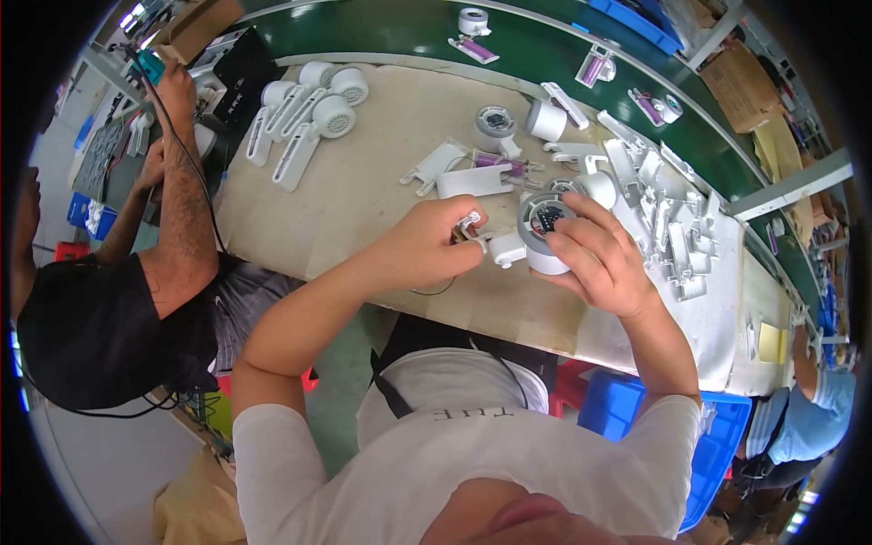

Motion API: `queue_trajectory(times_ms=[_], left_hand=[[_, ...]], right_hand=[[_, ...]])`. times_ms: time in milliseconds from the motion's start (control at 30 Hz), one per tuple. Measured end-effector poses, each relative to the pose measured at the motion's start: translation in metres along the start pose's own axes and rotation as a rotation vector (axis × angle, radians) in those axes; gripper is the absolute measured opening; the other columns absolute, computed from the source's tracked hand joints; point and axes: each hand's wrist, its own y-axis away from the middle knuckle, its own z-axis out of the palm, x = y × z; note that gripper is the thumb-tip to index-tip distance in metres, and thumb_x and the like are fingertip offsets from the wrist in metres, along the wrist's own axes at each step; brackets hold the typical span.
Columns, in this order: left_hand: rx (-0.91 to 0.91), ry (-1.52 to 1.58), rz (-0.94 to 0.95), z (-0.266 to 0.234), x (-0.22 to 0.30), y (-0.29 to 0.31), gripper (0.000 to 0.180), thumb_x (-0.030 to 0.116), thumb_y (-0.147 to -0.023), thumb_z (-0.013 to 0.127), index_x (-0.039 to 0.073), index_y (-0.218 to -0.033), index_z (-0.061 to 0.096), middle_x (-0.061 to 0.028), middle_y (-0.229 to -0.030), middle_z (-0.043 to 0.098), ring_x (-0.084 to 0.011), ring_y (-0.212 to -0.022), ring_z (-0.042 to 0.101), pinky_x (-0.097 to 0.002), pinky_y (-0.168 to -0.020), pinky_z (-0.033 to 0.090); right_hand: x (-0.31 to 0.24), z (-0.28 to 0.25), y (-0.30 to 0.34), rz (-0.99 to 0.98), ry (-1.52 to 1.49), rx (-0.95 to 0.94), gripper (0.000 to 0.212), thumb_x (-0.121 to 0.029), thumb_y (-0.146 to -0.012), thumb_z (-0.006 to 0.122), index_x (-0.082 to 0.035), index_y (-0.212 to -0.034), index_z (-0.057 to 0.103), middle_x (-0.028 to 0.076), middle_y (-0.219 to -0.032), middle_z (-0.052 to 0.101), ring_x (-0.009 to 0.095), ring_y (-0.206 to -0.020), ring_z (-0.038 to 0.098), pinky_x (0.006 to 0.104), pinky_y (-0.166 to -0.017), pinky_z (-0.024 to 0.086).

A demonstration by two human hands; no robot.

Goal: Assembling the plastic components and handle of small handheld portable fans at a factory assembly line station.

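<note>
My right hand (601,259) is wrapped round a white round fan housing (529,218), its open face showing a dark circuit board (548,218) with a red wire. The short neck (506,249) of the housing points toward my left hand (420,243). That hand is closed in a pinch on a small white part (468,223), partly hidden by the fingers; its exact kind cannot be made out. Just beyond the hands lie a white handle shell (474,182) and a purple battery cell (513,167) with thin wires. Another open fan housing (496,125) sits farther back.
Several finished-looking white handheld fans (318,116) lie at the back left. White handle shells (677,241) are heaped at the right. Fan parts ride on a green conveyor (536,54) behind the table. A co-worker (118,309) works at the left; a blue bin (718,454) stands at lower right.
</note>
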Motion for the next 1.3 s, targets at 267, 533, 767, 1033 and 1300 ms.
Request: queue_trajectory(times_ms=[267, 533, 767, 1033, 1300], left_hand=[[0.039, -0.742, 0.180, 0.029, -0.009, 0.004, 0.033, 0.018, -0.072, 0.057, -0.001, -0.097, 0.048, -0.0196, -0.071, 0.058, -0.0338, -0.062, 0.057, -0.0397, -0.056, 0.044], [-0.155, -0.447, 0.017, 0.040, -0.021, 0.002, 0.021, 0.015, -0.081, 0.052, -0.001, -0.093, 0.048, -0.0149, -0.069, 0.058, -0.0238, -0.062, 0.059, -0.0345, -0.056, 0.045], [-0.034, 0.408, 0.070, 0.025, -0.043, -0.002, 0.026, 0.011, -0.087, 0.048, -0.001, -0.109, 0.052, -0.0133, -0.092, 0.062, -0.0201, -0.080, 0.062, -0.0315, -0.073, 0.050], [0.186, 0.523, 0.128, 0.021, -0.038, -0.027, 0.030, 0.020, -0.088, 0.049, 0.000, -0.110, 0.054, -0.0120, -0.101, 0.063, -0.0127, -0.083, 0.059, -0.0253, -0.070, 0.046], [0.198, 0.695, 0.235, 0.018, -0.061, -0.033, 0.034, 0.022, -0.090, 0.049, 0.001, -0.117, 0.048, -0.0152, -0.113, 0.058, -0.0170, -0.091, 0.060, -0.0280, -0.072, 0.050]], right_hand=[[-0.001, 0.000, -0.018, 0.381, -0.478, -0.199, 0.053, -0.032, -0.069, 0.072, -0.007, -0.113, 0.056, 0.013, -0.110, 0.052, 0.031, -0.101, 0.050, 0.0402, -0.085, 0.041], [-0.011, 0.017, 0.019, 0.477, -0.642, -0.239, 0.049, -0.033, -0.074, 0.069, -0.010, -0.115, 0.055, 0.014, -0.106, 0.053, 0.032, -0.099, 0.050, 0.0393, -0.084, 0.042], [0.051, -0.062, 0.107, 1.126, 0.366, -0.178, 0.034, -0.019, -0.077, 0.062, -0.008, -0.109, 0.058, 0.015, -0.110, 0.057, 0.032, -0.101, 0.051, 0.0393, -0.089, 0.040], [0.054, -0.077, 0.121, 1.304, 0.596, -0.216, 0.073, -0.013, -0.070, 0.067, -0.012, -0.134, 0.032, 0.015, -0.098, 0.059, 0.030, -0.089, 0.056, 0.0390, -0.075, 0.047], [-0.020, -0.006, 0.115, 1.048, -0.740, -0.161, 0.058, 0.002, -0.062, 0.067, -0.006, -0.116, 0.048, 0.010, -0.125, 0.046, 0.028, -0.119, 0.041, 0.0367, -0.100, 0.031]])
